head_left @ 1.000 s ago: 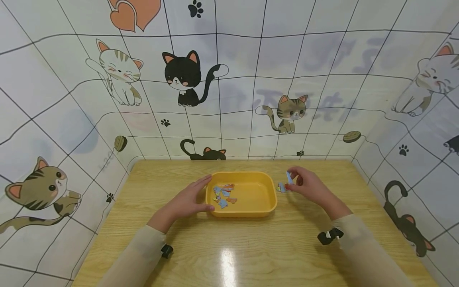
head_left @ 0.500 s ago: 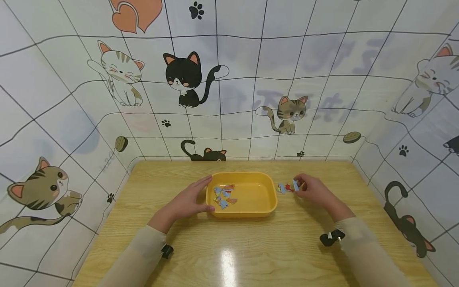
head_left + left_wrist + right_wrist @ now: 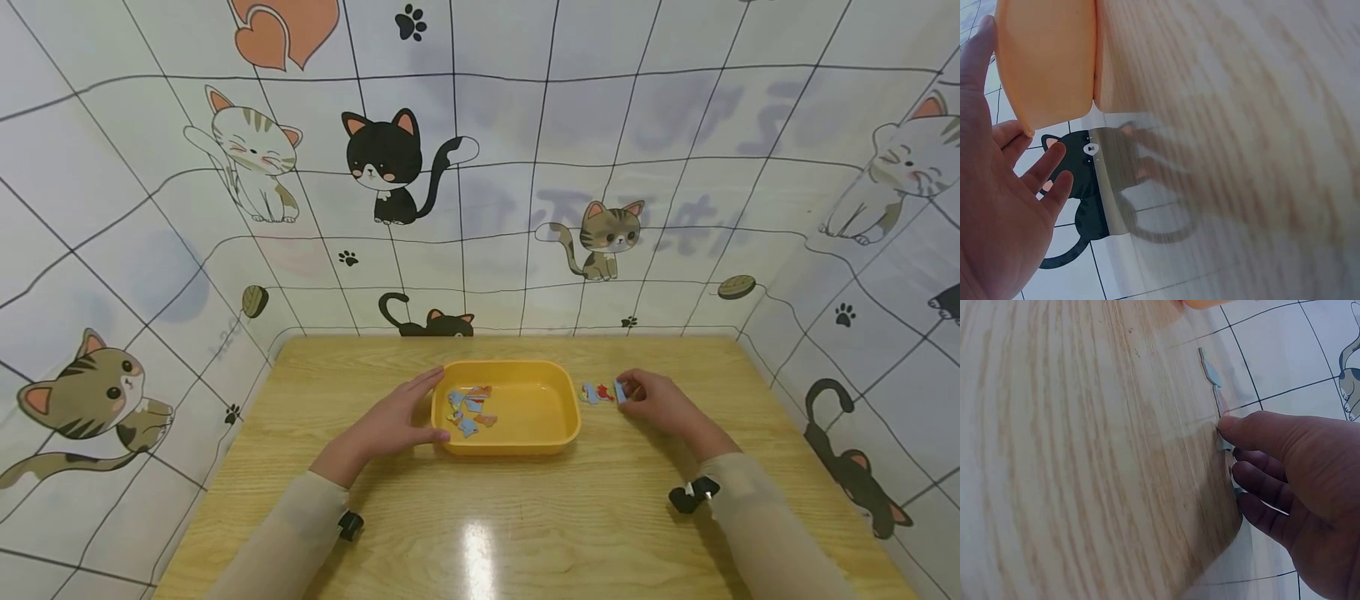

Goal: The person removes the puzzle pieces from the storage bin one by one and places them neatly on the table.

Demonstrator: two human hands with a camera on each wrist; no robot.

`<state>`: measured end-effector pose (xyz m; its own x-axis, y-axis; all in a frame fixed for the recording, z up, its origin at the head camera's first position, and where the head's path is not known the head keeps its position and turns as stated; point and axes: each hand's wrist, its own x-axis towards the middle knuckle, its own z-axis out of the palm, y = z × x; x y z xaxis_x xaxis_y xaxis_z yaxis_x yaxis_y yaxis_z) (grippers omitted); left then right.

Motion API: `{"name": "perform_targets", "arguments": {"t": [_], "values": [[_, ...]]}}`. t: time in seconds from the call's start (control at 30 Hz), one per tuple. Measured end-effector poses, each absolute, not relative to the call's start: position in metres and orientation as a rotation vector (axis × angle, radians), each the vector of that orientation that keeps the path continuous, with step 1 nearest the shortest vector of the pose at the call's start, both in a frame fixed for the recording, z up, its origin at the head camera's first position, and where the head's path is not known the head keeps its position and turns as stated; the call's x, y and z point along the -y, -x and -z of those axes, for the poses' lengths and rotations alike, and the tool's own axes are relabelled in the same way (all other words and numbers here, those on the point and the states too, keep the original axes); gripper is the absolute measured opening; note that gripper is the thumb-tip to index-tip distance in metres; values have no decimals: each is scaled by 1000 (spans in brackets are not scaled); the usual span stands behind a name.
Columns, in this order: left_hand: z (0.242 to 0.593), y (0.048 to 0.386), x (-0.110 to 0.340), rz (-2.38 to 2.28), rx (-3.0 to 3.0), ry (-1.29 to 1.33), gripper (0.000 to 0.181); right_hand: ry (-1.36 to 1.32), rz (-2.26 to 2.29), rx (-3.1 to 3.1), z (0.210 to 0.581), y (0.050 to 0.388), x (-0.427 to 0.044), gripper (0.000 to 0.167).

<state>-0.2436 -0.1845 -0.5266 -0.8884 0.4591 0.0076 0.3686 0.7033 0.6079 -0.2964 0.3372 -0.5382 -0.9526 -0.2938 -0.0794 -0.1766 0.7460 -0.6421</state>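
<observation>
Yellow tray (image 3: 525,408) met spread left hand (image 3: 396,421), right hand (image 3: 654,400) seemingly pinching a blue piece (image 3: 619,392) near the table (image 3: 420,517)'s far edge.

Loads of bare table (image 3: 420,525) is lying in front of the yellow tray (image 3: 510,447), so a hand could be sliding through there. The left hand (image 3: 396,422) is hogging the tray's left end, while small pieces (image 3: 589,393) and the right hand (image 3: 660,404), pinching a blue piece (image 3: 619,392), are crowding its right.
</observation>
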Motion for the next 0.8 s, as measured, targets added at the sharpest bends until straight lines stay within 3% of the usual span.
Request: {"name": "perform_targets", "arguments": {"t": [0.37, 0.8], "values": [[536, 249, 191, -1013, -2763, -836, 111, 400, 1016, -2707, 535, 299, -336, 43], [523, 241, 185, -949, -2771, -732, 108, 399, 1007, -2683, 539, 304, -339, 47]]}}
